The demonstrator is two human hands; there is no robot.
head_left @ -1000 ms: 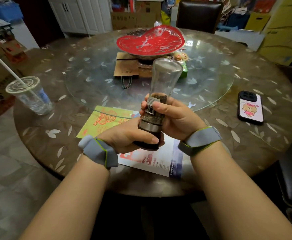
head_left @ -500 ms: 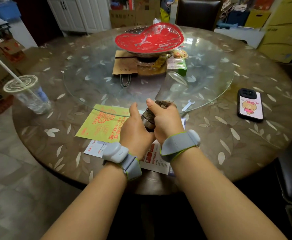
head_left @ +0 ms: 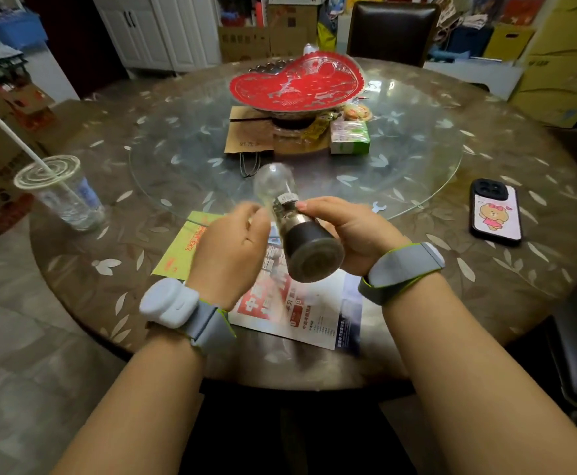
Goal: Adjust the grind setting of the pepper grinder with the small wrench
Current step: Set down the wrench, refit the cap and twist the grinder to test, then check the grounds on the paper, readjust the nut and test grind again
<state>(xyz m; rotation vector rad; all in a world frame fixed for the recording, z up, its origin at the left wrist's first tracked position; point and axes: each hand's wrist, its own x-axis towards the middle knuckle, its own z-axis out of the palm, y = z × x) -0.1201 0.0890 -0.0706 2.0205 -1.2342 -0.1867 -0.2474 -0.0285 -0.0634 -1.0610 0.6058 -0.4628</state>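
Observation:
The pepper grinder [head_left: 300,234] has a clear glass body with peppercorns inside, a metal band and a black base. It lies tilted in the air, its round grinding end facing me and its glass end pointing away. My right hand [head_left: 348,234] grips its middle from the right. My left hand [head_left: 235,248] sits just left of it, fingers loosely curled and motion-blurred; I cannot tell whether it touches the glass. The small silver wrench [head_left: 378,208] lies on the table just beyond my right hand, at the edge of the glass turntable.
Paper flyers [head_left: 293,303] lie under my hands. A plastic cup with a straw [head_left: 64,197] stands at the left, a phone [head_left: 495,211] lies at the right. On the glass turntable [head_left: 184,156] sit a red heart-shaped dish [head_left: 297,85], a paper bag and snack packs.
The grinder went from upright to tipped over, its base now turned toward me. My left hand has come off the base and moved to the left side. My hands moved apart.

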